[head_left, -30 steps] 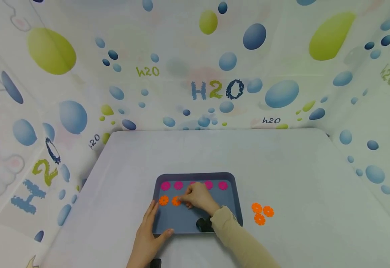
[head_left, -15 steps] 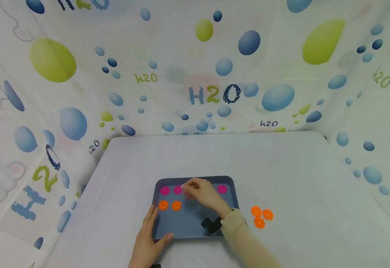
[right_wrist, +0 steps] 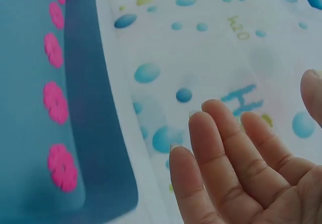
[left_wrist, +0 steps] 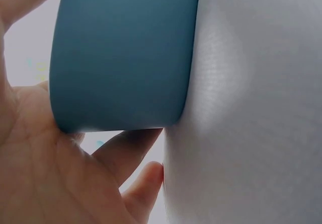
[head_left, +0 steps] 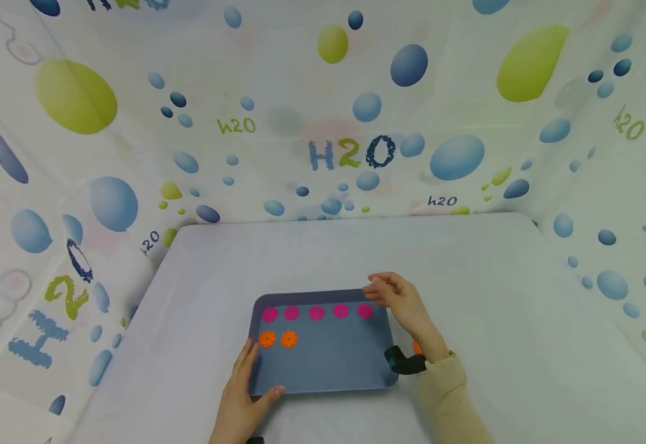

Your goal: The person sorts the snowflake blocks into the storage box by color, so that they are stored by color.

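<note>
A blue-grey tray (head_left: 334, 370) lies on the white table. My left hand (head_left: 239, 385) grips its near left corner, thumb at the front rim and fingers along the left side; the left wrist view shows the tray wall (left_wrist: 123, 58) between them. Several pink flower-shaped pieces (head_left: 316, 312) form a row along the tray's far side. Below the row's left end lie two orange flower-shaped pieces (head_left: 289, 339). My right hand (head_left: 403, 302) is over the tray's far right corner, fingers extended and holding nothing; its spread fingers (right_wrist: 206, 148) show in the right wrist view.
An orange piece (head_left: 418, 347) shows right of the tray, mostly hidden behind my right wrist. A black wrist camera (head_left: 405, 362) overlaps the tray's right edge. A patterned cloth backdrop (head_left: 278, 154) stands behind and beside the table.
My right hand has left the second orange piece, rising and moving right to the tray's far right corner. That piece stays in the tray. My left hand stays at the near left corner.
</note>
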Available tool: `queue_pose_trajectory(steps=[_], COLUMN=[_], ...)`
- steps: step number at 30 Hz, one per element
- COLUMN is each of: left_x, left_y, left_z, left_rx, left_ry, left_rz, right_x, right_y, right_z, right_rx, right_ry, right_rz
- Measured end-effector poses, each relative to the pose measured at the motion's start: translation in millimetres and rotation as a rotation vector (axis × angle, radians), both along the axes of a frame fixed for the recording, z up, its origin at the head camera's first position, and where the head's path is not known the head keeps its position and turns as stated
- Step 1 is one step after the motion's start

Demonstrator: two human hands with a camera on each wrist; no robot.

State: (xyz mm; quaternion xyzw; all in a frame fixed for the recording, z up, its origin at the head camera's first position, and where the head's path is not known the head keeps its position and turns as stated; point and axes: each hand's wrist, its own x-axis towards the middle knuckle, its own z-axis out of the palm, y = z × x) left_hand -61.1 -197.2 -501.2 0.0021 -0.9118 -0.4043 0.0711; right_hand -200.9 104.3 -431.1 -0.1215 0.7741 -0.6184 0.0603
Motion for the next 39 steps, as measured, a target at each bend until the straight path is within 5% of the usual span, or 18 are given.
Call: queue_pose_trajectory(steps=[11, 17, 30, 39], left_x=[-1.1, -1.5, -1.9, -1.9], left_y=[-0.3, 0.9, 1.2, 0.6], left_z=[-2.4, -1.1, -0.3, 1.0], left_rx=[0.004, 0.012, 0.022, 0.021], left_ry=[0.0, -0.031, -0.045, -0.043], left_rz=[0.012, 0.009, -0.005, -0.003], right_x=[28.0, 42.9, 53.4, 56.2], right_y=[46, 64, 81, 72], right_z=[-32.1, -48.7, -58.5, -56.3], right_rx=[0.102, 0.303, 0.389, 0.493], right_ry=[-0.122, -0.133, -0.091, -0.077], right_rz=[-0.181, -0.248, -0.158, -0.231])
